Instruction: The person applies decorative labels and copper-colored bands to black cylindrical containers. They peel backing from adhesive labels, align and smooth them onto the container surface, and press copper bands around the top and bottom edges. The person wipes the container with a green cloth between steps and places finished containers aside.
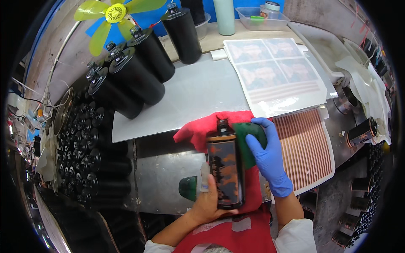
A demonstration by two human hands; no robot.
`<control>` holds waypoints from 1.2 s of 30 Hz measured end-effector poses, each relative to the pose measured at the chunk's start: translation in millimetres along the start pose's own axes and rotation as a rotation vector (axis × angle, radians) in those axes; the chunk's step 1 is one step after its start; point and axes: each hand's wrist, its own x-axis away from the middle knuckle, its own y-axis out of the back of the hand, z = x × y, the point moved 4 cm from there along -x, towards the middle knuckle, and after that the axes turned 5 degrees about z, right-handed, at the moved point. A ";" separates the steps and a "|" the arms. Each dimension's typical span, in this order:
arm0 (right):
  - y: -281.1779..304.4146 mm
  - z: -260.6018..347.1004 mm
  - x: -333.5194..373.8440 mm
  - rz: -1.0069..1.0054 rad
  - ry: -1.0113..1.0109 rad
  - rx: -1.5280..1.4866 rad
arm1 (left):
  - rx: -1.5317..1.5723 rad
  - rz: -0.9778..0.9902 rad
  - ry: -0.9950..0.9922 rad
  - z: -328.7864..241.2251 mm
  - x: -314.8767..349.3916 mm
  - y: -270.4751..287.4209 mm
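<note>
My bare left hand (208,201) is wrapped round the lower part of a black glass bottle (224,168) with copper-coloured decoration on its front. The bottle tilts slightly, its open neck pointing away from me. In a blue glove, my right hand (268,152) grips a dark green flexible scraper (249,141) against the bottle's right side. Under and behind the bottle lies a red cloth (196,130). A second green scraper piece (188,188) rests on the metal table (156,177), left of my left hand.
Several plain black bottles (137,76) stand on the white board (202,88), with many more massed at the left. Printed decal sheets (274,69) and a copper-striped sheet (306,147) lie at the right. A decorated bottle (361,132) is farther right. A yellow-green fan (115,13) is at the back.
</note>
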 end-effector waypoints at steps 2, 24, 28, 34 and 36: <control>10.7 -21.0 1.4 -0.056 -0.036 -0.066 | 0.170 0.036 0.079 19.6 8.3 -4.8; -10.7 31.7 0.4 0.076 0.023 0.206 | -0.579 -0.101 -0.068 -42.8 -16.0 6.2; -0.3 6.5 0.7 0.009 -0.020 0.034 | -0.301 -0.123 -0.016 -20.9 -5.2 2.6; 12.0 -14.0 5.6 -0.018 -0.059 -0.075 | -0.057 -0.188 0.048 -12.8 9.3 11.2; 0.4 -0.7 3.9 -0.021 0.021 -0.015 | -0.414 -0.092 0.058 -26.9 2.4 5.7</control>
